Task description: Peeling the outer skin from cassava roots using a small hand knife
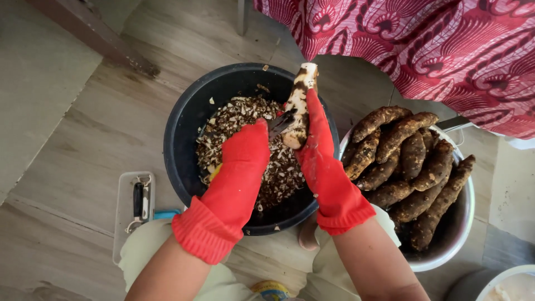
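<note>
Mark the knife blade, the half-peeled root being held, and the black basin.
knife blade (280, 124), head view, middle of the blade.
half-peeled root (301, 103), head view, its peeled pale middle.
black basin (177, 134), head view, its left wall.

1. Centre of frame: I see the black bucket (184, 128) filled with peelings (245, 117); both red-gloved hands, left hand (242, 159) and right hand (317, 150), crowd over its right half with a knife (280, 124) and a half-peeled root (298, 106).
2. Right: a metal bowl (462, 234) heaped with unpeeled roots (412, 167) sits just beside the bucket; the gap between them is tight.
3. Upper right: patterned red cloth (423, 44) hangs over that corner.
4. Lower left: a small tray (123, 223) with a tool lies on the floor.
5. Upper left and left: open wooden floor (100, 122), room to pass.
</note>
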